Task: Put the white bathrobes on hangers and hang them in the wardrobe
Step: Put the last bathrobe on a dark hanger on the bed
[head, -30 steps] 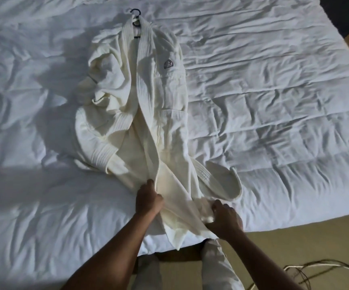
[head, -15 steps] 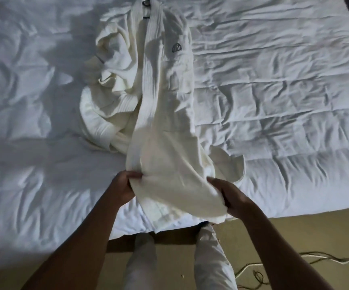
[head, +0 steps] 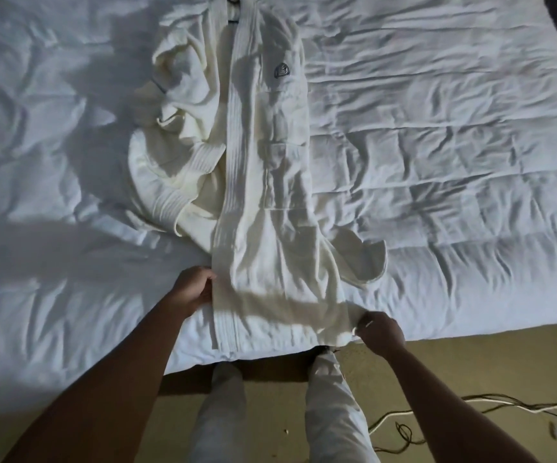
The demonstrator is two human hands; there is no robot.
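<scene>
The white bathrobe (head: 263,182) lies lengthwise on the rumpled white duvet (head: 437,162), its collar at 12 o'clock and its hem at 6 o'clock, reaching the near edge of the bed. At the collar a dark hanger (head: 233,1) shows only in part, cut off by the top edge of the view. A grey emblem (head: 282,70) sits on the chest, toward 1 o'clock from the robe's middle. The robe's left half is bunched in a heap toward 10 o'clock, and a loop of belt (head: 367,262) lies out at 4 o'clock.

Compared with half a second ago, the lower front panel is now pulled flat and wide across the bed edge rather than bunched up between the hands. The hands have moved farther apart. The left hand (head: 193,290) is at the panel's ribbed left edge, at 8 o'clock from the hem's middle, fingers curled round the cloth. The right hand (head: 380,332) has dropped lower and outward to 4 o'clock, pinching the hem's right corner.

Below the bed, pale trouser legs (head: 330,412) stand on the tan floor (head: 470,369), with cables (head: 490,401) lying at 4 o'clock.
</scene>
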